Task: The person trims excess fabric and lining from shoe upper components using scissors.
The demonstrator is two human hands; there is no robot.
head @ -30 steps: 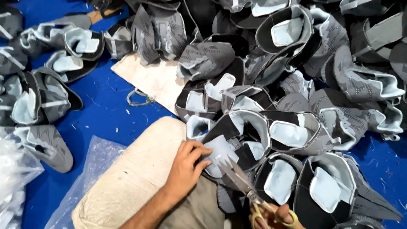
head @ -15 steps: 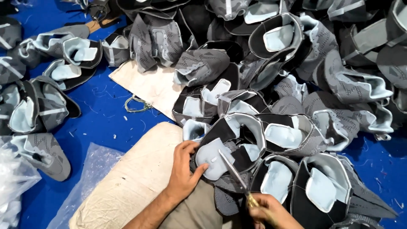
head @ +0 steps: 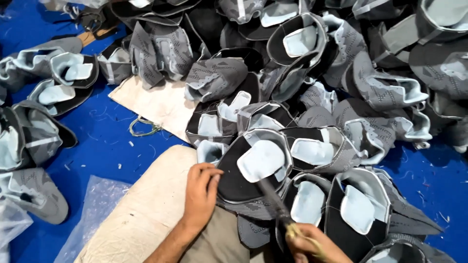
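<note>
The left hand (head: 201,195) grips the edge of a grey and black shoe top (head: 253,170), fingers closed on its rim. This shoe top lies at the near edge of the big pile of shoe tops (head: 341,87), right next to the tan board (head: 146,209). The right hand (head: 312,243) is shut around the yellow handles of the scissors (head: 275,204). Their blades point up at the shoe top's pale blue tongue (head: 261,160). The blue floor (head: 107,141) lies beyond the tan board.
</note>
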